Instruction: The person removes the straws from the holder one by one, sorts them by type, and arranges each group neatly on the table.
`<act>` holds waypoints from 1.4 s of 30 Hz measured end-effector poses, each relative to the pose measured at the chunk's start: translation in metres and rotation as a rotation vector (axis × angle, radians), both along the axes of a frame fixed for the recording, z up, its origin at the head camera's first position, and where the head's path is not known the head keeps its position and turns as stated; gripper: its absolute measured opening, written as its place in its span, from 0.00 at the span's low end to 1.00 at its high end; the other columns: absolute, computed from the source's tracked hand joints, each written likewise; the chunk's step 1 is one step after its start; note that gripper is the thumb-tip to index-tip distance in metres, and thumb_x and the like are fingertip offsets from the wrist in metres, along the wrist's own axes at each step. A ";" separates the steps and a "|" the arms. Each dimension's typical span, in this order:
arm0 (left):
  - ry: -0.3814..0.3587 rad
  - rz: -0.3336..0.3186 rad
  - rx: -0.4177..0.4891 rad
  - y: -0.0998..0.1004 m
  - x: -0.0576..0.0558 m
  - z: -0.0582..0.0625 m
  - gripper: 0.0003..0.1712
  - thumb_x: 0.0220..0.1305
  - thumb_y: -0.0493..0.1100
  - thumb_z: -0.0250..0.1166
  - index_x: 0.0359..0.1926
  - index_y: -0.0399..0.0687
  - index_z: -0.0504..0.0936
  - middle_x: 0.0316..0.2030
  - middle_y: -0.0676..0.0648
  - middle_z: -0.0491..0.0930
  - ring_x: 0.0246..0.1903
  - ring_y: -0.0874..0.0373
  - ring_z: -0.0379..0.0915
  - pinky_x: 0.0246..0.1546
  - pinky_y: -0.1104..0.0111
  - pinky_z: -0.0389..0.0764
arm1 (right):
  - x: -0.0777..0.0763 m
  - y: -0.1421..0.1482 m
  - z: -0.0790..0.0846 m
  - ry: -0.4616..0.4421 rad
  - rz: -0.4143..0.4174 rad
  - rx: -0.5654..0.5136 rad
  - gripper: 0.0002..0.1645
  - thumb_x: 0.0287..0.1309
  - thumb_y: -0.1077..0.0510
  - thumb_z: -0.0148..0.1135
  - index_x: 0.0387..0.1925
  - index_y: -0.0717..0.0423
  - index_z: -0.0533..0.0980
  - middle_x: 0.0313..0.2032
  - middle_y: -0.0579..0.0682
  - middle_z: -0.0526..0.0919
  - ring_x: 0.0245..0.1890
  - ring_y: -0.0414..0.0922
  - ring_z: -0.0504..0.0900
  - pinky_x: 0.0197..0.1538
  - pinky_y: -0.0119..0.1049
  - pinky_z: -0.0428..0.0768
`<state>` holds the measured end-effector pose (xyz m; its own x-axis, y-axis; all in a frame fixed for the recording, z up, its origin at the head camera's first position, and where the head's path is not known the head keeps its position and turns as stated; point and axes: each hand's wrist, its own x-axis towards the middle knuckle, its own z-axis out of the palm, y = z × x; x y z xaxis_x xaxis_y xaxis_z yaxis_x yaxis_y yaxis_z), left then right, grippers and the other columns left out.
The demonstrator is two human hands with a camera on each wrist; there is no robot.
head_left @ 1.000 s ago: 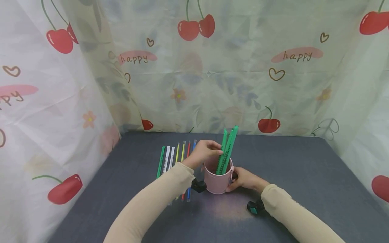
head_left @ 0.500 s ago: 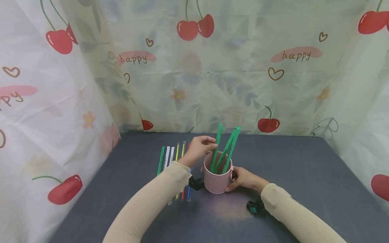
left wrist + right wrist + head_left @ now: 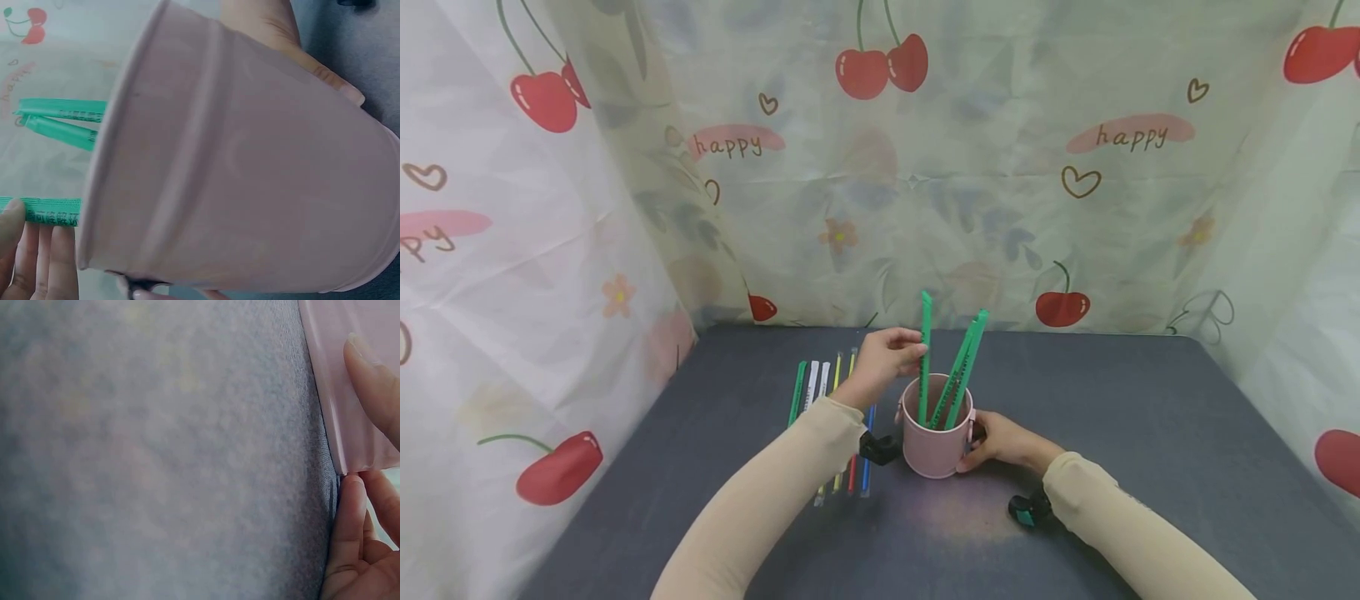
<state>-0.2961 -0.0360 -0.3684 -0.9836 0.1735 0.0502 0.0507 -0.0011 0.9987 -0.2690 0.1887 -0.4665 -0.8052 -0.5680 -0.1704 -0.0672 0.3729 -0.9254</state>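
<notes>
A pink bucket [image 3: 936,458] stands upright on the dark table. My left hand [image 3: 883,362] pinches a green wrapped straw [image 3: 925,392] between thumb and fingers; its lower end is inside the bucket, near the left wall. Two more green straws [image 3: 967,375] lean to the right in the same bucket, their tops close together. In the left wrist view the bucket wall [image 3: 275,162] hides the straws' lower parts. My right hand [image 3: 1003,442] grips the bucket's lower right side, its thumb [image 3: 372,387] across the wall and fingertips at the base.
Left of the bucket lies a row of slim wrapped straws: green [image 3: 797,392], white [image 3: 811,387], yellow [image 3: 837,375], red [image 3: 852,479] and blue [image 3: 867,479]. My left forearm partly covers them. A patterned curtain [image 3: 970,208] rises behind the table [image 3: 1112,400].
My left hand has moved left and slightly up with one green straw, drawing it apart from the other two and bringing it upright. My right hand and the bucket have stayed in place.
</notes>
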 end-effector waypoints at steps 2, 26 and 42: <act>-0.003 0.008 0.009 -0.001 0.000 0.002 0.14 0.62 0.32 0.65 0.49 0.32 0.81 0.29 0.51 0.79 0.29 0.63 0.80 0.40 0.64 0.86 | 0.000 0.000 0.000 0.005 0.001 0.003 0.39 0.43 0.65 0.77 0.57 0.70 0.68 0.38 0.50 0.78 0.36 0.43 0.73 0.39 0.32 0.77; -0.046 0.098 0.134 -0.013 -0.004 0.016 0.15 0.62 0.33 0.65 0.49 0.32 0.80 0.31 0.50 0.80 0.30 0.62 0.81 0.39 0.66 0.86 | 0.001 0.001 0.000 0.032 0.004 0.006 0.38 0.43 0.65 0.76 0.56 0.69 0.69 0.38 0.50 0.77 0.36 0.44 0.72 0.38 0.32 0.76; -0.054 0.123 0.178 -0.023 -0.007 0.034 0.16 0.64 0.34 0.64 0.53 0.39 0.79 0.36 0.49 0.79 0.36 0.60 0.80 0.47 0.63 0.84 | -0.001 0.000 -0.001 0.017 0.012 -0.006 0.41 0.42 0.65 0.76 0.59 0.71 0.67 0.42 0.52 0.81 0.38 0.43 0.74 0.41 0.32 0.78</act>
<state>-0.3026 -0.0591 -0.3340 -0.9989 0.0448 0.0159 0.0078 -0.1746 0.9846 -0.2695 0.1890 -0.4673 -0.8013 -0.5784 -0.1528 -0.0877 0.3663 -0.9264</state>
